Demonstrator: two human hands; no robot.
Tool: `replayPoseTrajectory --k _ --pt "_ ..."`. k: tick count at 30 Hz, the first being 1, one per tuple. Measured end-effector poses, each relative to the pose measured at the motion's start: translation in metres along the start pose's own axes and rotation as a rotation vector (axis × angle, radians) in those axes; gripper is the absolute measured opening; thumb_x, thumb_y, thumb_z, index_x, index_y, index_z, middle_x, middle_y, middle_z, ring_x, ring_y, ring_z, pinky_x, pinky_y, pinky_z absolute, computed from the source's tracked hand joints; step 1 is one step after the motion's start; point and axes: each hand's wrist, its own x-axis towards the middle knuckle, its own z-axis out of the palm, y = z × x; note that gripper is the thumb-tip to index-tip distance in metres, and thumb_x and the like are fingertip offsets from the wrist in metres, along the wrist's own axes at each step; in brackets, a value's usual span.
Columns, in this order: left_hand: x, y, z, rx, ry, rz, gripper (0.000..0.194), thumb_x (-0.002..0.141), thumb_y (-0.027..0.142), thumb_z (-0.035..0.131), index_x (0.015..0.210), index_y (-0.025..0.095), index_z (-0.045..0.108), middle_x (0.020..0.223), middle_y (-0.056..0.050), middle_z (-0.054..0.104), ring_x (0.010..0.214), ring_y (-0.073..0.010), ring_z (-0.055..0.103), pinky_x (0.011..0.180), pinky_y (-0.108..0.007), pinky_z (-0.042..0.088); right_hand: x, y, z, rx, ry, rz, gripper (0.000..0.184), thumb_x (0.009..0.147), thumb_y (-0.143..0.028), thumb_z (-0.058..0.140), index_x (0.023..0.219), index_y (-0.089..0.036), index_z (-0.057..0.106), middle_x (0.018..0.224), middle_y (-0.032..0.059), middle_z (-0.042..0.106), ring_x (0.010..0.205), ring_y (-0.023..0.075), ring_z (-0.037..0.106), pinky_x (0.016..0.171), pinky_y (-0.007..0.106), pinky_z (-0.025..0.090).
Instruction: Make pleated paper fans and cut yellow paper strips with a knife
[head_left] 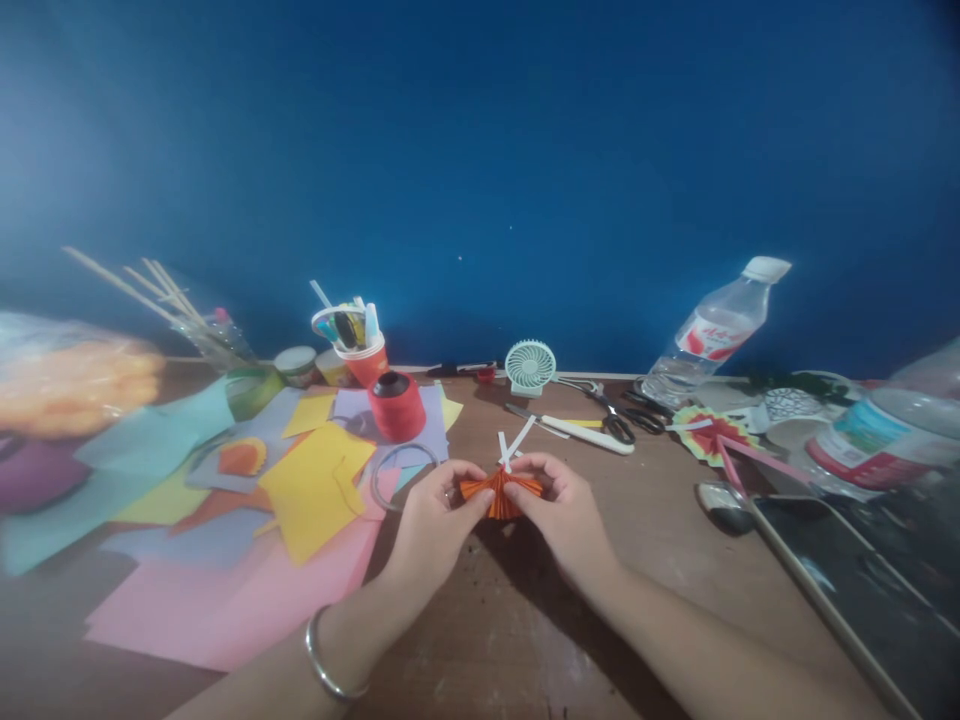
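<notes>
Between both hands, over the middle of the table, is a pleated orange paper fan (501, 500), partly spread. My left hand (439, 505) pinches its left side between thumb and fingers. On the right side, my right hand (562, 505) grips the folds the same way, the two thumbs almost touching. Narrow white strips (514, 445) stick up from the fan's top in a crossed shape. A silver bangle (319, 650) circles my left wrist. A grey ring (386, 475) lies on the papers just left of my left hand.
Coloured paper sheets (247, 590) spread across the left, with a red thread spool (397, 405) on them. Behind stand a pen cup (365, 358) and a small fan (530, 367). A white-handled knife (589, 433), scissors (619, 425), bottle (709, 335) and phone (840, 580) lie rightward.
</notes>
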Motion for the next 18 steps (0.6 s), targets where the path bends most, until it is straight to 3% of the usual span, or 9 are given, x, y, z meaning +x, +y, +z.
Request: replayPoseTrajectory --k 7,14,18 --pt "0.0025 -0.0013 0.0013 -0.145 0.038 -0.134 0.015 0.071 0.023 0.064 0.082 0.018 0.055 0.074 0.003 0.061 0.052 -0.0093 0.059 0.051 -0.022 0.05 -0.0008 0.0022 -0.0011 0.078 -0.019 0.007 0.017 0.069 -0.026 0.066 0.083 -0.02 0.057 0.075 -0.0004 0.064 0.06 0.0137 0.058 0.054 0.024 0.048" --pt "0.0052 0.0007 0.0009 -0.211 0.103 -0.124 0.019 0.069 0.023 0.066 0.083 0.018 0.055 0.077 0.002 0.061 0.061 -0.0119 0.062 0.054 -0.024 0.054 -0.0003 0.0022 -0.003 0.032 0.021 -0.022 0.016 0.074 -0.032 0.063 0.084 -0.019 0.065 0.077 0.0017 0.066 0.06 0.014 0.057 0.056 0.026 0.048" --pt "0.0048 0.0023 0.0012 -0.253 0.149 -0.124 0.02 0.068 0.023 0.068 0.083 0.017 0.056 0.074 0.003 0.062 0.056 -0.0102 0.062 0.054 -0.022 0.053 0.0024 0.0054 -0.005 -0.013 0.015 -0.018 0.017 0.073 -0.032 0.064 0.082 -0.019 0.071 0.078 0.0034 0.068 0.064 0.015 0.057 0.058 0.026 0.046"
